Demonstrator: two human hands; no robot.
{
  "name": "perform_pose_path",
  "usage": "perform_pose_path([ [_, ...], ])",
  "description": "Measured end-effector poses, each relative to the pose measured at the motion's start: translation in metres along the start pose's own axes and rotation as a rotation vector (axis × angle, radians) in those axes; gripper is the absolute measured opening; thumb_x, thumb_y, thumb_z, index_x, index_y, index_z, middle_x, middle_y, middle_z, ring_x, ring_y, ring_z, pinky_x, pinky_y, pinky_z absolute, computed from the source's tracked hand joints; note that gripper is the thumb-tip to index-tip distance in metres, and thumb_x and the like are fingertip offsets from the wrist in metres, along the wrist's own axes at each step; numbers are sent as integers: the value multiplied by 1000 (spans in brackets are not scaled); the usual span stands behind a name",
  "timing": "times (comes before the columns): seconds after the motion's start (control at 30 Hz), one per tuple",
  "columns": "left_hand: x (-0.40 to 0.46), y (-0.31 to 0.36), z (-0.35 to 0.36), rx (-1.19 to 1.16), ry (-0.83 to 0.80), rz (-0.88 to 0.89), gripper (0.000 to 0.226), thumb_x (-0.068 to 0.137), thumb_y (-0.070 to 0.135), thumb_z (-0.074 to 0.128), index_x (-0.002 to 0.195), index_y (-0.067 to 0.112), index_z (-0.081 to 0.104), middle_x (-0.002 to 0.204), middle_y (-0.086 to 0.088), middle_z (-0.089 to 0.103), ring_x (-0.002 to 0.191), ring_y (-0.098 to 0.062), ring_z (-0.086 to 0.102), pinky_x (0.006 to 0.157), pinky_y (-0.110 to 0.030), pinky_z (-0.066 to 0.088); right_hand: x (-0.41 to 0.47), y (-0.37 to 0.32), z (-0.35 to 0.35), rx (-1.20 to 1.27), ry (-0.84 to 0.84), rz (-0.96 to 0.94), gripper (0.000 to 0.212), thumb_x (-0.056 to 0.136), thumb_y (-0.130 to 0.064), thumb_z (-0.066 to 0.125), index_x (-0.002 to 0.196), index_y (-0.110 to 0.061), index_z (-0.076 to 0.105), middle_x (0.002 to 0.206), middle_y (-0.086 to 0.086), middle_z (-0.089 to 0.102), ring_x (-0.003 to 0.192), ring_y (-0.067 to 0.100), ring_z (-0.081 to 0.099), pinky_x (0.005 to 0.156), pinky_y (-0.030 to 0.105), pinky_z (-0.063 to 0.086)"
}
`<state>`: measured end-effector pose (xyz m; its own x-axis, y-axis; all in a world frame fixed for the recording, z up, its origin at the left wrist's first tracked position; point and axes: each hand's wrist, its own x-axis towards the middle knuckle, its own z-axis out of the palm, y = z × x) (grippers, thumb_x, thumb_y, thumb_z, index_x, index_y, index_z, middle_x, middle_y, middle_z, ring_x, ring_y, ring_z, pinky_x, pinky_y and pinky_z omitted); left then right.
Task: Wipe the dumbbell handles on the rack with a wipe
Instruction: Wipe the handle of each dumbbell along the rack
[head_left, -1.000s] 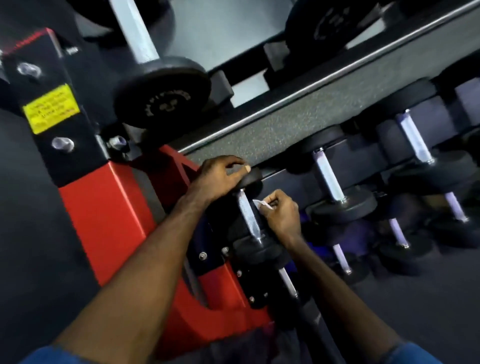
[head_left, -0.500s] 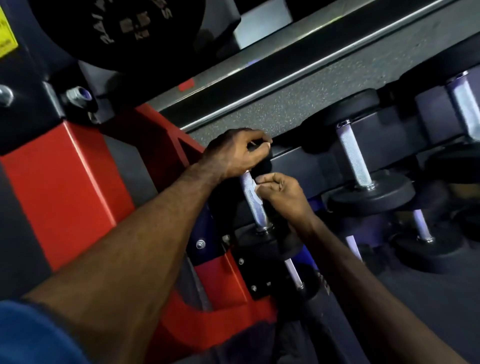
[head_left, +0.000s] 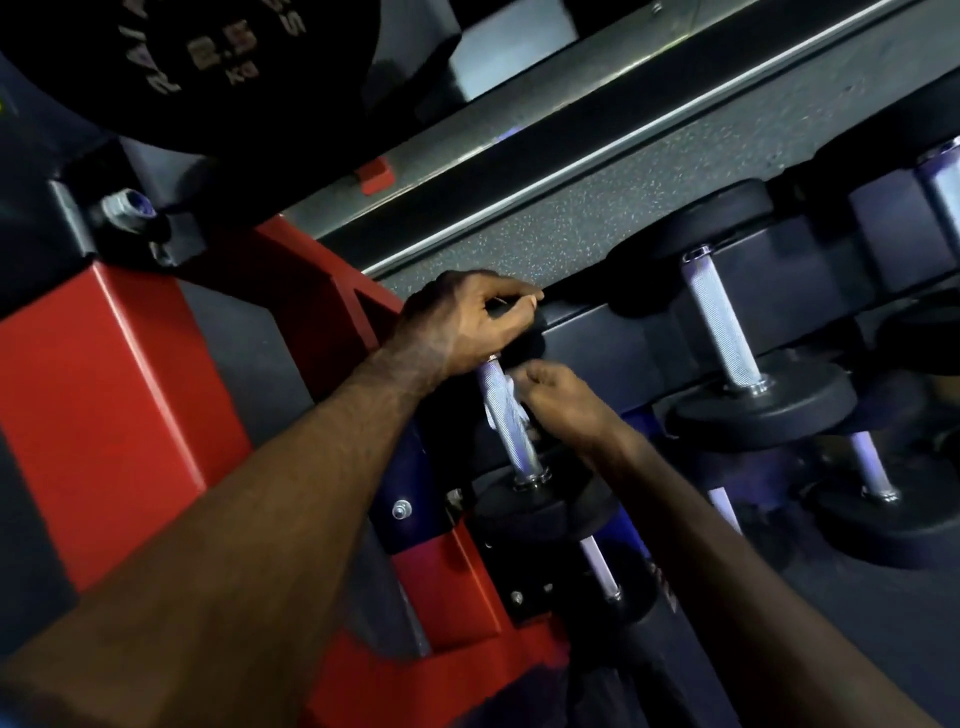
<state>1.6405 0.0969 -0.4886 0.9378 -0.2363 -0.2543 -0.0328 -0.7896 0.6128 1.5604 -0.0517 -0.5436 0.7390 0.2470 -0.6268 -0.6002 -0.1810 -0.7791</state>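
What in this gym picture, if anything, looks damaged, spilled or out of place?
Nothing stands out. The left hand grips the dumbbell's upper head, the right hand holds the wipe against its handle, and neighbouring dumbbells sit racked.

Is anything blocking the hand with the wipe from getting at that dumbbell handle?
Nothing visible. The right hand already holds the wipe against the dumbbell handle. The left hand grips the dumbbell's upper end, above the wiped stretch.

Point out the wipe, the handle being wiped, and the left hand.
wipe (head_left: 505, 402): head view, white fold against the handle.
handle (head_left: 519, 447): head view, bare knurled metal below the wipe.
left hand (head_left: 462, 319): head view, back of the hand.
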Motion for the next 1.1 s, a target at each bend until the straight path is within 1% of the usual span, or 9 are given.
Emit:
perform_pose_path([
  [0.1,-1,-1,1,-6,13,7,39,86,71,52,116,57,72,118,28,75,114,-3,71,103,-39,56,-9,11,-10,50,-137,78,18,95,-3,52,93,8,66,73,11,62,59,15,57,55,28,49],
  [0.23,-1,-4,4,-10,14,-3,36,87,78,52,115,63,68,118,29,75,112,-1,72,101,-38,58,4,-7,-1,180,-114,38,23,97,-9,54,97,6,71,79,10,74,69,14,67,63,27,53],
  [0.3,-1,-2,3,-9,7,-24,40,85,77,52,115,60,71,117,30,75,111,0,71,102,-38,57,2,-10,-1,122,-115,12,23,97,-9,53,90,3,70,71,3,69,62,10,63,60,26,51],
  [0.43,-2,1,2,-10,9,-39,44,83,77,52,113,56,77,116,32,74,111,2,71,103,-36,57,-15,9,-22,-132,-265,87,22,91,-4,51,78,-3,69,69,13,61,57,18,54,53,26,46],
  [0.6,-3,1,3,-23,24,-43,43,83,74,53,113,55,77,114,30,76,111,1,72,102,-37,57,10,-18,-6,180,-236,46,24,90,4,50,85,-7,70,79,13,69,77,30,68,81,42,59],
  [0.73,-4,4,0,-17,6,-48,47,82,75,53,113,53,79,114,29,76,110,1,72,101,-36,58,0,-2,-15,-95,-291,8,22,96,-2,54,78,-5,67,64,8,59,51,13,53,52,27,45],
  [0.83,-5,5,-2,-21,4,-42,45,83,74,52,114,54,78,116,31,75,111,3,71,102,-36,57,-7,15,-22,-176,-392,82,16,92,-6,58,80,-3,68,68,15,55,54,17,48,52,27,41],
  [0.97,-3,1,1,-41,-5,-31,43,85,71,54,115,53,78,118,30,75,113,4,70,103,-36,57,14,-10,-10,136,-267,40,19,95,-3,58,87,-6,74,75,8,70,69,19,65,66,31,57],
  [1.1,-1,-4,2,-50,3,-36,34,86,72,56,113,61,73,116,30,75,111,1,71,101,-38,58,-6,-2,-21,-5,-281,-1,20,95,-7,59,76,-5,66,64,6,59,51,9,52,50,22,44],
])
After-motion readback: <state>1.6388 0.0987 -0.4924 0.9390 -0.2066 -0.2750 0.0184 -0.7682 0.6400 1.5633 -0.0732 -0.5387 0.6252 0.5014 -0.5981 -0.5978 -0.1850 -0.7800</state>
